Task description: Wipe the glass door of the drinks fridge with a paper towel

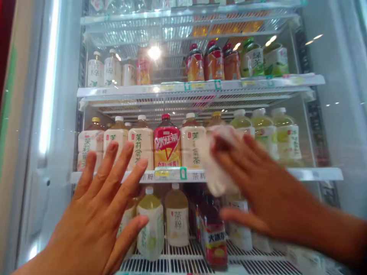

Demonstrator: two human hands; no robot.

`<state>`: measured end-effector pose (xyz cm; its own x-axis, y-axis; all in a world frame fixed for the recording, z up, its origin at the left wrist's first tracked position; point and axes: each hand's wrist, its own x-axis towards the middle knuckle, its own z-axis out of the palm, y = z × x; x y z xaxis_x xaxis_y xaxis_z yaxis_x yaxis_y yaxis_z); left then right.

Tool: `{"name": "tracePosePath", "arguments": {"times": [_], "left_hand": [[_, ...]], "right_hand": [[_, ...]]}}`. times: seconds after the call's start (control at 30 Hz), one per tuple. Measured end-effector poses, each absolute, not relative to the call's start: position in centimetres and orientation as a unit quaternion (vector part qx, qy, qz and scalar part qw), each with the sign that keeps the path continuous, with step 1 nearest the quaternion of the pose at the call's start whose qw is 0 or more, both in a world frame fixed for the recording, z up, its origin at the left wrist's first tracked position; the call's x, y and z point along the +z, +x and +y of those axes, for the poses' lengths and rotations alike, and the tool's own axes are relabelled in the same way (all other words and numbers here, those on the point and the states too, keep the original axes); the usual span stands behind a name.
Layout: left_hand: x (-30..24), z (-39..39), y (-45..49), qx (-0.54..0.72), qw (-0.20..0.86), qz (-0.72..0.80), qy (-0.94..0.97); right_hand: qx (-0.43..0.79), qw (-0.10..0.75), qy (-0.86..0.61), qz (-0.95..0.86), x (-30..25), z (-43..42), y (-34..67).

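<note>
My left hand point(94, 206) is spread flat with its fingers apart, apparently resting on the glass point(154, 52) in front of the shelves. It holds nothing. To the right, my right hand point(266, 183) is stretched out with a crumpled white wipe point(220, 172) under its fingers, against the glass. The hand and wipe are smeared by motion, so I cannot tell whether it is cloth or paper. Behind the glass, between my hands, stands a red-labelled iced tea bottle point(167, 143) among pale-labelled tea bottles point(194, 147).
Inside the lit cooler, white shelves point(312, 174) carry several rows of drink bottles. A dark red-labelled bottle point(213, 233) stands on the bottom rack point(172, 265). A bright light strip point(49, 68) runs up the left side. Lamp reflections show on the glass.
</note>
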<state>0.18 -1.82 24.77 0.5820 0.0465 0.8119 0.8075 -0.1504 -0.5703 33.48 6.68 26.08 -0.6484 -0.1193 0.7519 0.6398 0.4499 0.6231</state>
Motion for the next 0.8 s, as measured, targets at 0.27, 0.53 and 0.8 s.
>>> {"name": "tracePosePath", "arguments": {"times": [0.27,0.53,0.8], "left_hand": [[40.6,-1.4,3.1,-0.318,0.580,-0.250,-0.707],[54.0,-2.4,13.6,-0.299,0.539,-0.320,-0.719],[59.9,-0.4,18.7,-0.341,0.463,-0.339,-0.744]], "right_hand": [[-0.499,0.369,-0.196,-0.759,43.2,7.6,38.3],[-0.455,0.224,-0.079,-0.858,55.2,7.1,42.8],[-0.468,0.378,-0.231,-0.765,64.4,8.4,44.0]]}}
